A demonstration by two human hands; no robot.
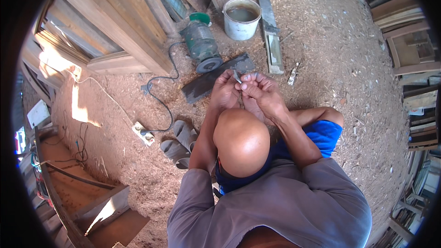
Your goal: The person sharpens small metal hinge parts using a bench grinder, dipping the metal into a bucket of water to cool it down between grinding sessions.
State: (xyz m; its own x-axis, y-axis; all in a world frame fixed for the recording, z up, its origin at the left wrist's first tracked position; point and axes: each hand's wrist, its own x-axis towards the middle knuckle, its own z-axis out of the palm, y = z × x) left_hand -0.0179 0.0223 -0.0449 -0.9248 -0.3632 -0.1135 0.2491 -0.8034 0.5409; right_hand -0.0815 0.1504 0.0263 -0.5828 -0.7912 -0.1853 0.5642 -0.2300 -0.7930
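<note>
Both my hands meet above my raised knee, holding a small flat grey piece, like a metal blade (237, 76), between them. My left hand (224, 90) pinches it from the left with the fingers curled. From the other side, the thumb and fingers of my right hand (262, 91) close on its lower end. Part of the piece is hidden by the fingertips. Just beyond the hands lies a dark flat board (195, 88) on the ground. A green bench grinder (202, 41) stands at that board's far side, its round grey wheel (209, 65) facing me.
A white bucket (241, 30) of murky water stands beyond the hands, beside a long plank (266, 9) bearing a pale block (274, 48). A black cord runs from the grinder to a socket strip (142, 134). Sandals (174, 149) lie left; timber (115, 18) leans far left.
</note>
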